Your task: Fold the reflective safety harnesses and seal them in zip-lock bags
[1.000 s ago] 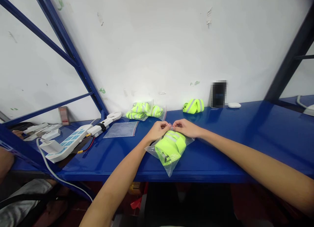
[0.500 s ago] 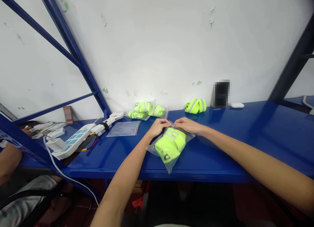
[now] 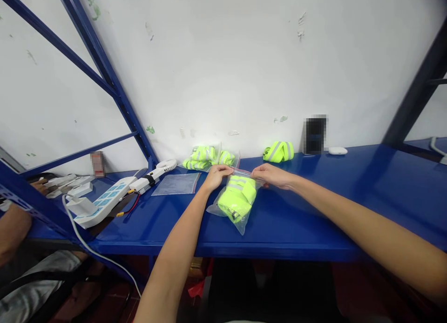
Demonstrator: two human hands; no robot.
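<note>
A clear zip bag point(image 3: 240, 223) with a folded neon-yellow item point(image 3: 237, 201) with grey stripes inside hangs from both hands over the blue table point(image 3: 300, 225). My left hand point(image 3: 219, 175) pinches the left end of its red-lined top edge. At the right end of that edge, my right hand point(image 3: 271, 175) has its fingers closed on the plastic. Behind, against the wall, lie bagged yellow items point(image 3: 200, 156). A loose yellow roll point(image 3: 278, 151) sits further right. Left of my left hand, a flat zip bag point(image 3: 175, 184) rests on the table.
On the left are a white power strip point(image 3: 106, 202), a small white fan point(image 3: 166, 165) and a red-black cable point(image 3: 131, 205). A dark blurred object point(image 3: 314, 135) and a white case point(image 3: 337, 151) stand back right. Beyond the blue frame point(image 3: 104, 76), a person's arm point(image 3: 14, 227) shows.
My hands have moved apart, stretching the bag's top edge between them. The left hand has shifted left and the right hand slightly right. The bag's lower end has risen a little.
</note>
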